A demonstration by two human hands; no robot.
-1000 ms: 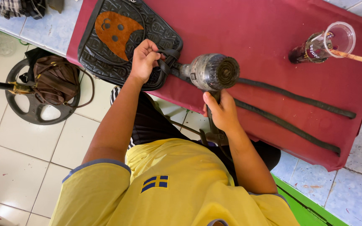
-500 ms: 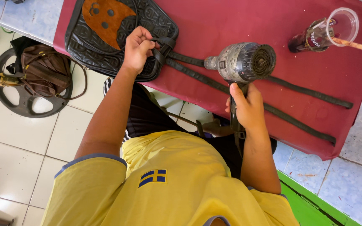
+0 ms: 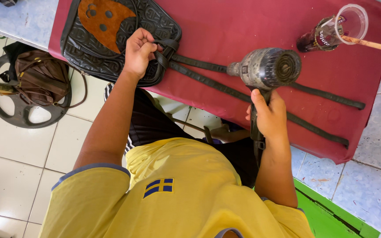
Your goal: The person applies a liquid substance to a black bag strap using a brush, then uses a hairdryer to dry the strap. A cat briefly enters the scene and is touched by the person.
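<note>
Dark red cloth (image 3: 243, 26) spreads under both hands. A black embossed leather bag with an orange patch (image 3: 106, 39) lies by the left hand (image 3: 140, 50), which pinches the bag's strap attachment. Two long black leather straps (image 3: 208, 68) run toward the right hand (image 3: 270, 117), closed around the handle of a worn grey heat gun (image 3: 267, 68). A clear plastic cup (image 3: 336, 31) lies beyond.

bare red cloth (image 3: 243, 26), cup (image 3: 336, 28) far right

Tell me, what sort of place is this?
Probably a small bag repair workshop: a black leather bag with long straps lies on a red-covered table, a heat gun is aimed at a strap, and a brown bag waits on the tiled floor.
</note>
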